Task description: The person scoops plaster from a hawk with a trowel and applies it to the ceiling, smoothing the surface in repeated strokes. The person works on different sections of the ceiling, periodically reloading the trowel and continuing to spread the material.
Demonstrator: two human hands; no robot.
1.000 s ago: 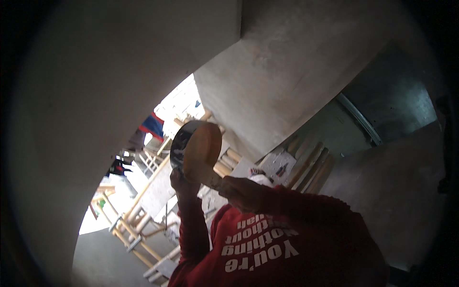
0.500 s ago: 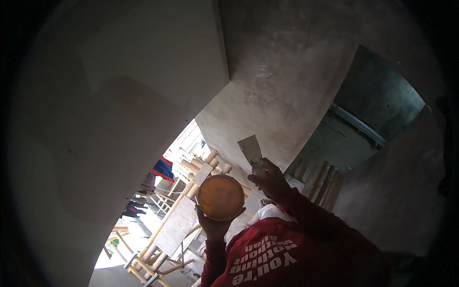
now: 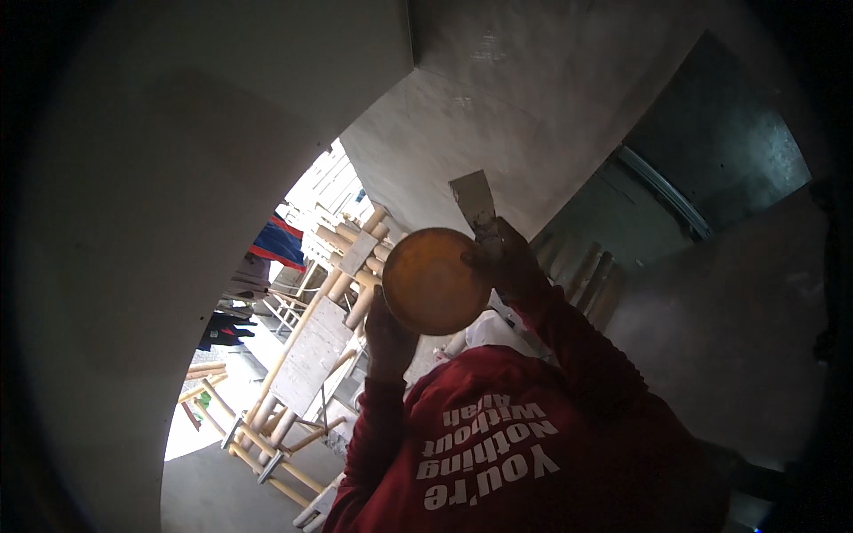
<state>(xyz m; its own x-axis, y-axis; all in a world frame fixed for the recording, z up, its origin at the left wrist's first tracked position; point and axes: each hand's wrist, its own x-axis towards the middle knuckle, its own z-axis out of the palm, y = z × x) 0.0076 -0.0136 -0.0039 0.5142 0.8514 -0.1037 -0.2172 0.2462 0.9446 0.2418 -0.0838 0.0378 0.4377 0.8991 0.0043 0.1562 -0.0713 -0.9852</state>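
No packages, labels, signs or screens show, only white printed lettering (image 3: 487, 449), seen upside down, across the chest of the red shirt (image 3: 569, 462).

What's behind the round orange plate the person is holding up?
Behind the orange plate stand wooden scaffold poles and a grey plastered wall. The left hand grips its lower edge; the right hand holds a putty knife. The plate's far face is hidden.

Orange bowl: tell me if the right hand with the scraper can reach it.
Probably yes: the right hand, holding the scraper, is at the rim of the orange bowl the left hand holds up; nothing between.
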